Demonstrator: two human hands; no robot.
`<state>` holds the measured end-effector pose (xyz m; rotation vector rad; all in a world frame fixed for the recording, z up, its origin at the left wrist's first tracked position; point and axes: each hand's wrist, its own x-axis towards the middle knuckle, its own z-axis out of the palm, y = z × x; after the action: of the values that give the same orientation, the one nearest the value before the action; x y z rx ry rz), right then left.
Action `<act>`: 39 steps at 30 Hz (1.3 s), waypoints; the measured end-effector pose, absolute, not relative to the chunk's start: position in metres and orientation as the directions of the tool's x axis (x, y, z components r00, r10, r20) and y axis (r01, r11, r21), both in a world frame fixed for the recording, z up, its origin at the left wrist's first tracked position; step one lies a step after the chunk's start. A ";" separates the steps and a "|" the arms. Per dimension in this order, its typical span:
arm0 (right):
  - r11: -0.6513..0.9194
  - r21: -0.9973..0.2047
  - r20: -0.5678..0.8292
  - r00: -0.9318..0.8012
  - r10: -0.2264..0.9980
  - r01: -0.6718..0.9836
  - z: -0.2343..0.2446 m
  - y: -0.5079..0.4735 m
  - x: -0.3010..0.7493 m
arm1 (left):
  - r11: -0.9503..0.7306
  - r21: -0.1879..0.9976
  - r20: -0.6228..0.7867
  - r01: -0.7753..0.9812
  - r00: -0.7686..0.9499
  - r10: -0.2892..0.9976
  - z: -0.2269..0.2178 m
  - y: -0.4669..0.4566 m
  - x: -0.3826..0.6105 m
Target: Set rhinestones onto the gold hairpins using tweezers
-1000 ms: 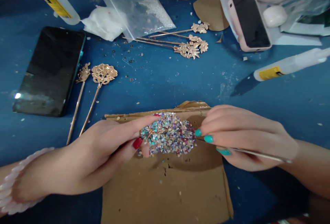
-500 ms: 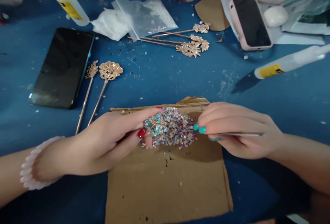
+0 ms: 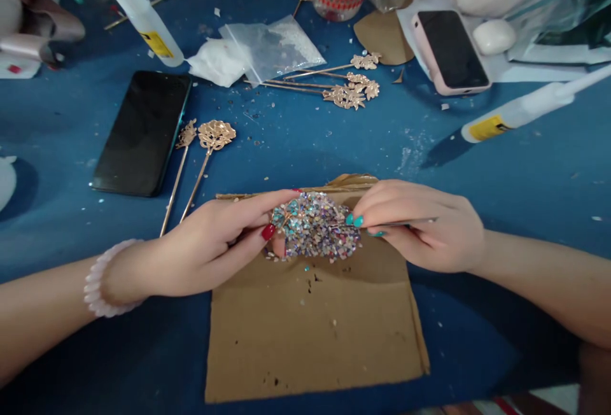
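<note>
My left hand (image 3: pixel 205 246), red-nailed and wearing a pale beaded bracelet, is closed on a gold hairpin head (image 3: pixel 289 214) partly set with turquoise chips; its stem is hidden. The hairpin is over the left side of a heap of small multicoloured stone chips (image 3: pixel 324 237). My right hand (image 3: pixel 417 224), with teal nails, pinches thin metal tweezers (image 3: pixel 401 223). Their tips reach into the chips, too small to make out clearly. Under both hands lies a flat piece of brown cardboard (image 3: pixel 305 338).
Two gold hairpins (image 3: pixel 217 135) and a black phone (image 3: pixel 143 135) lie left. More gold hairpins (image 3: pixel 351 93) and a zip bag (image 3: pixel 277 46) are behind. Glue bottles stand back left (image 3: pixel 147 27) and lean at right (image 3: pixel 510 119), near a pink-cased phone (image 3: pixel 451 52).
The view has shifted, so the table things sit a little differently in the frame. The right hand and tweezers have tilted slightly over the chips; both grips stay the same.
</note>
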<state>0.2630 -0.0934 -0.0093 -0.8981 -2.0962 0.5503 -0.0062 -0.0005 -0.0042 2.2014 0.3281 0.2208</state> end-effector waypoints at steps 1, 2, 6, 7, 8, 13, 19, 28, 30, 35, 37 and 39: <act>0.658 -0.632 0.485 -0.453 0.748 0.409 -0.010 -0.094 0.263 | -0.585 0.797 0.046 0.154 0.949 0.313 -0.004 -0.001 -0.006; 0.658 -0.636 0.482 -0.458 0.747 0.403 -0.010 -0.094 0.263 | -0.586 0.797 0.055 0.145 0.949 0.310 -0.004 -0.001 -0.006; 0.678 -0.636 0.508 -0.462 0.727 0.369 -0.012 -0.094 0.263 | -0.588 0.795 0.052 0.149 0.949 0.312 -0.005 -0.001 -0.006; 0.683 -0.633 0.517 -0.457 0.724 0.365 -0.012 -0.094 0.262 | -0.588 0.794 0.051 0.153 0.948 0.316 -0.005 -0.001 -0.007; 0.686 -0.631 0.523 -0.453 0.722 0.363 -0.012 -0.094 0.262 | -0.588 0.794 0.053 0.153 0.947 0.318 -0.005 -0.001 -0.007; 0.697 -0.611 0.525 -0.466 0.712 0.376 -0.012 -0.094 0.262 | -0.592 0.795 0.074 0.134 0.947 0.313 -0.005 -0.001 -0.006; 0.699 -0.604 0.532 -0.459 0.711 0.383 -0.010 -0.094 0.262 | -0.574 0.806 0.055 0.143 0.948 0.314 -0.004 -0.001 -0.006; 0.700 -0.582 0.517 -0.476 0.712 0.415 -0.011 -0.095 0.261 | -0.539 0.832 0.046 0.127 0.955 0.294 -0.007 0.001 -0.006; 0.697 -0.580 0.512 -0.477 0.714 0.421 -0.011 -0.095 0.261 | -0.539 0.832 0.040 0.132 0.954 0.295 -0.006 0.001 -0.007; 0.699 -0.571 0.518 -0.471 0.714 0.430 -0.010 -0.094 0.262 | -0.540 0.830 0.029 0.141 0.955 0.294 -0.005 0.000 -0.008; 0.701 -0.572 0.527 -0.465 0.712 0.425 -0.010 -0.094 0.262 | -0.536 0.833 0.029 0.140 0.955 0.295 -0.005 0.000 -0.009; 0.703 -0.576 0.530 -0.464 0.710 0.417 -0.010 -0.094 0.262 | -0.525 0.839 0.025 0.140 0.955 0.295 -0.004 0.000 -0.009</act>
<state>0.2620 -0.0943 -0.0102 -0.8563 -2.1195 0.4734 -0.0092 -0.0003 -0.0043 2.1294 0.3069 0.2019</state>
